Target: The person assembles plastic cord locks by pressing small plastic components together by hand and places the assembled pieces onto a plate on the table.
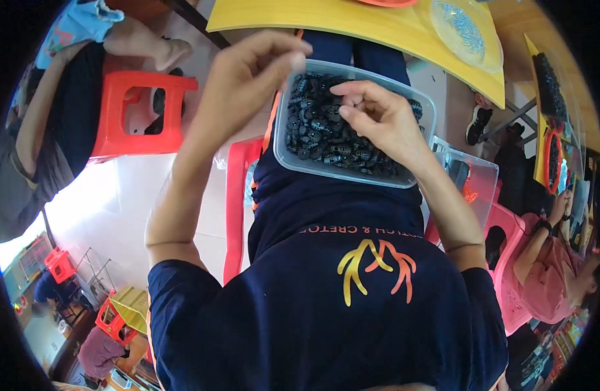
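Observation:
A clear plastic tub (359,177) rests on the person's lap, heaped with small black pieces (323,140) that have a bluish sheen; their exact kind is too small to make out. Above its far left corner is my left hand (248,75), thumb and index fingertips close together but with a gap, and nothing visible between them. Over the pile hangs my right hand (381,117), its index finger and thumb apart and the other fingers curled. No piece shows in its fingers.
A yellow tabletop (372,32) lies beyond the tub, bearing a clear dish (466,32) of small bluish bits. Red stools (143,114) stand at left. Another clear container (473,173) sits at right, beside a pink chair (509,287). Other people sit on both sides.

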The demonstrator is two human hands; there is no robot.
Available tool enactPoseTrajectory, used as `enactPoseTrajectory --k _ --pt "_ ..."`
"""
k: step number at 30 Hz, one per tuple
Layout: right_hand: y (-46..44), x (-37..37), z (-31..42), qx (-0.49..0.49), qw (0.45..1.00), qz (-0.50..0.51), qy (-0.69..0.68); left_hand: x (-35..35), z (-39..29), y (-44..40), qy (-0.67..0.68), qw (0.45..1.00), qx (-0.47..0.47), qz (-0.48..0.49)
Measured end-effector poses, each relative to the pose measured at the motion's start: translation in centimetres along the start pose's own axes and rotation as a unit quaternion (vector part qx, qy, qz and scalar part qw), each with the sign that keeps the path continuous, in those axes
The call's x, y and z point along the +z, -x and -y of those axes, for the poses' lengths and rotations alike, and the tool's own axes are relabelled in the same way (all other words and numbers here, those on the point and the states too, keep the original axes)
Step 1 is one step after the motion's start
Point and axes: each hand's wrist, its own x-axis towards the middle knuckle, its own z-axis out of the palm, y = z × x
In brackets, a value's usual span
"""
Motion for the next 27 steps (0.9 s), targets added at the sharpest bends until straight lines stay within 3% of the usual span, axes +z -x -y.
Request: enactPoseTrajectory --k 1,4,9,12,15,18,22,27 --pt "0.4 -0.6 0.2 0.026 0.999 0.006 -0.046 0.6 0.1 0.7 0.034 0.999 -0.018 0.027" --pt "1.3 -1.1 1.3 -0.015 0.992 -0.016 -0.122 3.2 -1.3 2.3 0.071 0.985 -0.129 0.089" --pt "2.2 -0.6 1.3 -0.056 0.987 -0.044 -0.144 6.4 -0.2 3.0 0.145 0.983 -0.104 0.046" --pt "2.7 -0.7 1.7 -0.064 0.991 -0.062 -0.096 6.6 -0.3 2.8 0.151 0.983 -0.096 0.035" --pt "2.7 -1.6 1.8 -0.123 0.986 -0.074 0.086 6.7 -0.4 2.7 0.171 0.981 -0.087 0.031" --pt "2.7 -2.4 2.9 -0.187 0.942 -0.03 0.279 6.7 -0.9 2.5 0.111 0.988 -0.092 0.05" --pt "2.7 -2.5 3.8 -0.199 0.931 0.023 0.305 6.0 -0.2 2.4 0.062 0.994 -0.02 0.091" --pt "2.6 -2.7 3.4 -0.212 0.917 0.027 0.337 5.9 -1.1 2.6 0.102 0.984 -0.074 0.127"
